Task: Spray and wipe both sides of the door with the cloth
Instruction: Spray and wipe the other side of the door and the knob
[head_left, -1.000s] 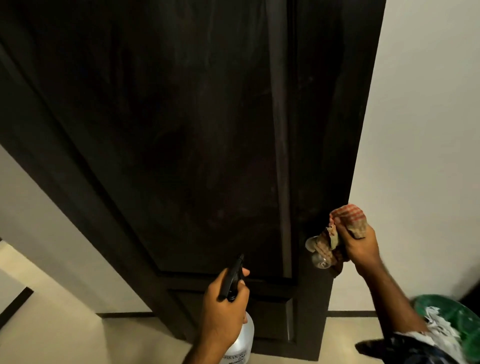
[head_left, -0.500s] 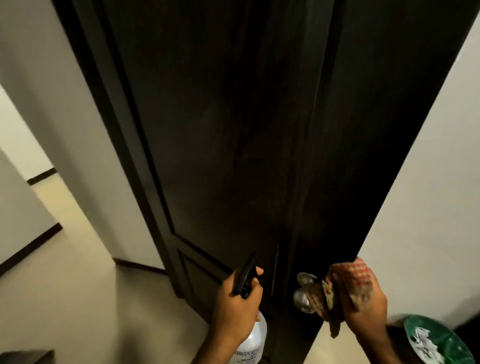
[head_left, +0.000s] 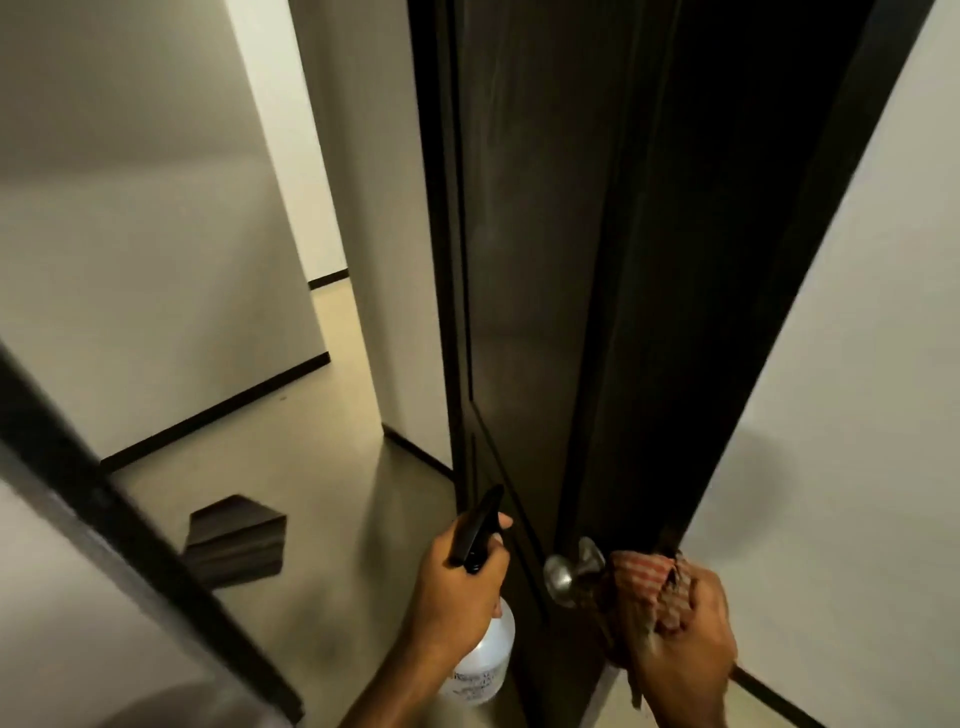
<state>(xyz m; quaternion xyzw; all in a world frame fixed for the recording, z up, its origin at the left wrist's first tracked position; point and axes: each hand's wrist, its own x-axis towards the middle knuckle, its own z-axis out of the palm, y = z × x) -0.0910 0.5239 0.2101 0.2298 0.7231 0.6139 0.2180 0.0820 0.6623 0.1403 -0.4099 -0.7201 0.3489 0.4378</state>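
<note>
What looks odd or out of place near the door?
Only one thing: a dark flat piece lies alone on the floor, left of the door; what it is cannot be told. No spill or damage shows.

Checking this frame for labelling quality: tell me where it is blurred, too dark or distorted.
Head view: the dark frame edge at lower left is streaked by motion blur; the door is nearly black, its panel detail lost; wide-angle lens bends the walls; both hands stay fairly sharp.

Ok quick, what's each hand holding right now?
Left hand: grips the spray bottle.
Right hand: grips the cloth beside the door knob.
</note>
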